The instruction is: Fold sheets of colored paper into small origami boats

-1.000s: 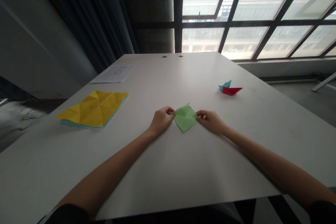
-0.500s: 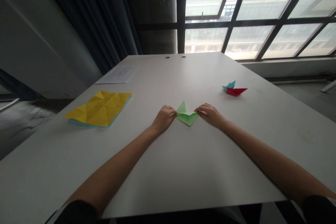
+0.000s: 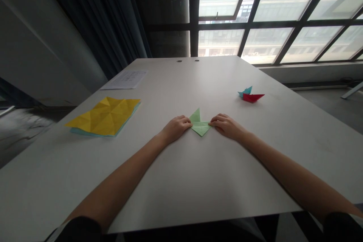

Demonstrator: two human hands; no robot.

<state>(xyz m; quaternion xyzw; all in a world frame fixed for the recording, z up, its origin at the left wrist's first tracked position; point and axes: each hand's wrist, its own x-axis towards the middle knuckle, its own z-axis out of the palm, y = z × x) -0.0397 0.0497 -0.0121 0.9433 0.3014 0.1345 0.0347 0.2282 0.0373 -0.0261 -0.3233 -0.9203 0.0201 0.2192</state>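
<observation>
A folded green paper (image 3: 199,126) lies on the white table (image 3: 184,174) between my two hands. One pointed flap of it stands up at the left. My left hand (image 3: 176,127) pinches the paper's left corner with curled fingers. My right hand (image 3: 225,125) pinches the right corner, fingers pressed together on the table.
A creased yellow sheet (image 3: 105,115) lies on a light blue sheet at the left. A printed white page (image 3: 125,79) sits further back. A red paper boat (image 3: 252,97) and a blue one (image 3: 245,91) stand at the right. Windows rise behind the table's far edge.
The green paper went from a flat diamond to a narrower shape with a flap standing up. Both hands moved closer together, pushing its corners inward.
</observation>
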